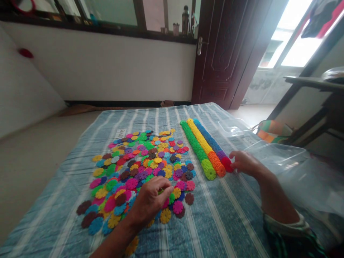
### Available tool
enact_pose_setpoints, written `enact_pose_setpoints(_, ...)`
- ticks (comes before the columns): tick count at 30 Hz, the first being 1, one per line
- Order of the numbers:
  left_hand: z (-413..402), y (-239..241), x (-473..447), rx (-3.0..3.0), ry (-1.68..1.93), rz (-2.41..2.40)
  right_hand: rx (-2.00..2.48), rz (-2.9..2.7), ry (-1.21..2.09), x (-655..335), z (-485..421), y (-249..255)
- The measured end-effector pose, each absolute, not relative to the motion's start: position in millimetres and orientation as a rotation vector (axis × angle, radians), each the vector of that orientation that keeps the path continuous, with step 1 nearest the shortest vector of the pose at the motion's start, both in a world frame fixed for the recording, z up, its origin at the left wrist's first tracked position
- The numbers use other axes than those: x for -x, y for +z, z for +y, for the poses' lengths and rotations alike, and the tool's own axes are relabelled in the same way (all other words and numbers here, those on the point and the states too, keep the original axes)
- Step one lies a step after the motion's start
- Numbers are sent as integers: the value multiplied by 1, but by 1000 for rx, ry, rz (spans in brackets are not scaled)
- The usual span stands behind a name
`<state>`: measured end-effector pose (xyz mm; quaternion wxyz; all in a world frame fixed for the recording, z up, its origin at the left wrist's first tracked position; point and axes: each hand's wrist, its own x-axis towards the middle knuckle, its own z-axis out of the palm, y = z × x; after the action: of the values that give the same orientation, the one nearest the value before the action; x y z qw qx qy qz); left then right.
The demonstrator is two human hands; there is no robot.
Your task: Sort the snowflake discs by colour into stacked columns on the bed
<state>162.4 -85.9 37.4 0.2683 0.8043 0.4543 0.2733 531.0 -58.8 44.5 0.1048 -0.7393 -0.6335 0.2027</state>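
Note:
Many flat, notched plastic discs, snowflake-style building pieces in mixed colours, lie in a loose pile (145, 172) on a striped blue cloth. My left hand (153, 195) is over the near right part of that pile, thumb and fingers closed together; what they hold, if anything, is mostly hidden. To the right, three long rows of overlapping discs lie side by side: a green row (195, 143), a yellow row (200, 138) ending in orange, and a blue row (208, 136) turning purple, then red. My right hand (245, 163) pinches at the red discs (227, 164) on this last row's near end.
A clear plastic tub (276, 152) and its clear lid (233, 127) lie at the right of the striped cloth (215, 215). Beyond the tub is a patterned orange and green item (274, 129). A dark table (319, 84) stands at the far right, a brown door (223, 50) behind.

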Motion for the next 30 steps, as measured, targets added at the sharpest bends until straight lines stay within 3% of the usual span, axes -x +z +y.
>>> enact_pose_setpoints(11, -87, 37, -165, -2202, 716, 1247, 2138, -1989, 413, -528, -58, 39)
enact_pose_setpoints(30, -85, 40, -160, -2236, 711, 1280, 2156, -1958, 420, -530, -56, 36)
